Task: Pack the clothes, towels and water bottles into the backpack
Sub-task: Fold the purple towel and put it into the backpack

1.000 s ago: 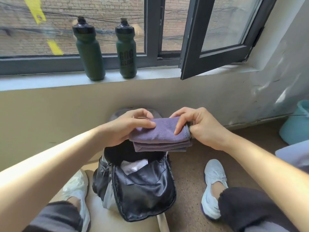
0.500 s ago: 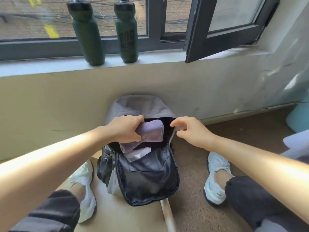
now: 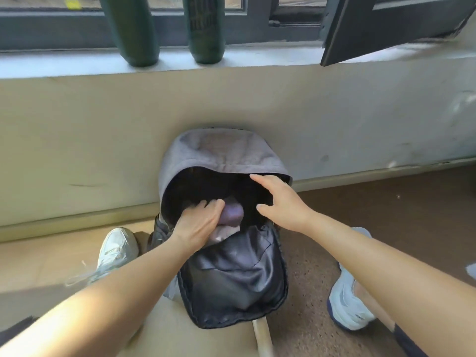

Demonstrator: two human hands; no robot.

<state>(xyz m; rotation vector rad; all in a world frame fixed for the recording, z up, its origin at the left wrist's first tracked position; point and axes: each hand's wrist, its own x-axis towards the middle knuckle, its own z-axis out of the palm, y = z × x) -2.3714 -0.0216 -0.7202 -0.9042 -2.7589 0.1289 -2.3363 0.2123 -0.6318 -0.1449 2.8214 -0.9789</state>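
We see a grey fabric backpack (image 3: 221, 153) leaning upright against the beige wall (image 3: 103, 130), its main compartment unzipped and the front panel with its shiny black lining (image 3: 231, 274) folded down towards us onto the floor.

The left hand (image 3: 199, 224) is at the mouth of the compartment, palm down, fingers curled over a folded purple towel (image 3: 231, 215). The towel sits half inside the opening, at the lower lip of the compartment; only its rounded end shows past the knuckles. Just below it a pale cloth item (image 3: 224, 233) lies inside the backpack, touching the towel. We cannot tell whether the fingers fully close around the towel or only press on it; motion blur softens this area.

The right hand (image 3: 280, 202) is spread wide, holding nothing. Its index fingertip is at the right edge of the upper grey flap; whether it touches the fabric we cannot tell.

Two dark green plastic water bottles (image 3: 136, 29) stand upright side by side on the white window sill (image 3: 257, 57), towards its left end, well apart from the backpack. Their tops are cut off by the frame.

A white sneaker (image 3: 116, 251) flanks the backpack on the left, another white sneaker (image 3: 347, 302) on the right, both on the floor.
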